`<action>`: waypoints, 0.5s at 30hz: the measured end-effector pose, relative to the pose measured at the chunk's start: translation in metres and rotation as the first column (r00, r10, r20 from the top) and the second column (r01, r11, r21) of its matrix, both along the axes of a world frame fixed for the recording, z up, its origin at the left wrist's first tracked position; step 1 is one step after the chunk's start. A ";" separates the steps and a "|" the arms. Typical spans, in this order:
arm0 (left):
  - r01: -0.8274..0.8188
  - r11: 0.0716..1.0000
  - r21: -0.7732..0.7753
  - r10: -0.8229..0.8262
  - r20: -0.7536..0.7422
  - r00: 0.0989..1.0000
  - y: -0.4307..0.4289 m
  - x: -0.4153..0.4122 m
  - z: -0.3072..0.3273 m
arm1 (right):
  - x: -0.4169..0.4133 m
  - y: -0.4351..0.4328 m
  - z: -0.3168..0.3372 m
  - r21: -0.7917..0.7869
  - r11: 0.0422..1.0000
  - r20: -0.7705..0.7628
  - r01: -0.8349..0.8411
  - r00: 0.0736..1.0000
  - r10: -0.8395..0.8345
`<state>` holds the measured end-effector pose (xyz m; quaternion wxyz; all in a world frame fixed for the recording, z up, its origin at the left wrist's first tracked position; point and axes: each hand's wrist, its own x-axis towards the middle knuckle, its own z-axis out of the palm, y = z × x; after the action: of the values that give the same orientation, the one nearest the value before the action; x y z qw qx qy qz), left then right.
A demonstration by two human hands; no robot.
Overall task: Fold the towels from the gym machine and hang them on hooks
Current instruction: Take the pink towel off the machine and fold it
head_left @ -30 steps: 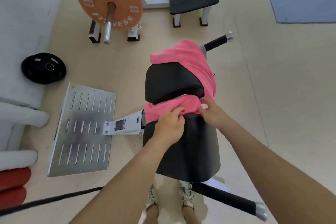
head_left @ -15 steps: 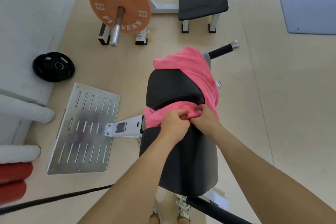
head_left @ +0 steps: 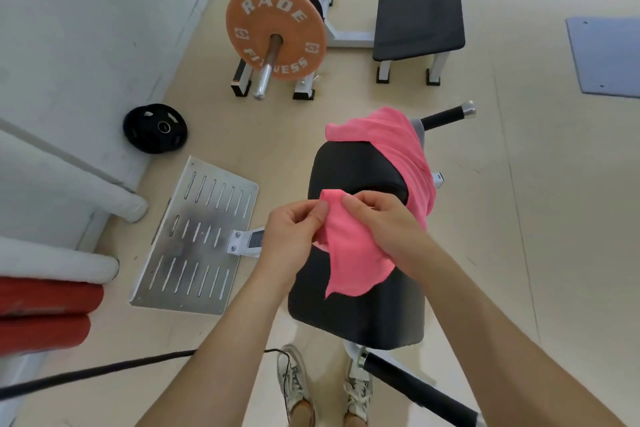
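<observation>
So: L hand (head_left: pixel 294 234) & R hand (head_left: pixel 382 224) both pinch pink towel (head_left: pixel 353 260) corner above black seat pad (head_left: pixel 367 321).

Left hand (head_left: pixel 294 236), right hand (head_left: pixel 381 224) pulled towel (head_left: pixel 351 256) end up, seemingly free.

soft matt pink cloth towel (head_left: pixel 356 253) | smooth black padded vinyl-look machine cushion (head_left: pixel 360 319) | dull slotted grey metal footplate (head_left: pixel 197 243) | shiny chromed steel bar (head_left: pixel 268 68)
</observation>
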<state>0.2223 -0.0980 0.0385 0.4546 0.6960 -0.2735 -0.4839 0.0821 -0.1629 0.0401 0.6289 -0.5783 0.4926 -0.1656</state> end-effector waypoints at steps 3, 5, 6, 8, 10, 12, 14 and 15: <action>-0.046 0.998 -0.043 0.046 -0.001 0.999 0.023 0.010 0.036 | 0.005 0.008 0.029 -0.093 0.983 -0.042 -0.157 0.987 0.154; -0.061 0.995 -0.083 0.063 0.023 0.998 0.037 0.015 0.063 | 0.009 0.015 0.048 -0.227 0.913 -0.159 -0.340 0.938 0.309; -0.059 0.993 -0.104 0.064 0.048 0.997 0.043 0.017 0.075 | 0.013 0.020 0.059 -0.276 0.861 -0.219 -0.427 0.900 0.376; -0.018 0.991 -0.131 0.033 0.110 0.993 0.054 0.019 0.095 | 0.025 0.036 0.078 -0.353 0.780 -0.292 -0.516 0.853 0.432; 0.028 0.989 -0.147 -0.009 0.130 0.991 0.065 0.021 0.113 | 0.040 0.057 0.090 -0.484 0.753 -0.313 -0.447 0.891 0.328; 0.080 0.986 -0.148 -0.053 0.183 0.982 0.076 0.025 0.127 | 0.050 0.068 0.094 -0.619 0.728 -0.313 -0.294 0.943 0.115; 0.167 0.974 -0.156 -0.118 0.283 0.952 0.091 0.035 0.138 | 0.049 0.076 0.098 -0.667 0.704 -0.362 -0.244 0.932 -0.020; 0.224 0.966 -0.126 -0.166 0.359 0.918 0.099 0.042 0.142 | 0.045 0.077 0.099 -0.667 0.695 -0.413 -0.268 0.910 -0.045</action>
<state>0.2640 0.0014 0.1805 0.4048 0.6991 -0.4563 -0.3731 0.1276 -0.0856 0.1394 0.2521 -0.8259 0.4704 -0.1820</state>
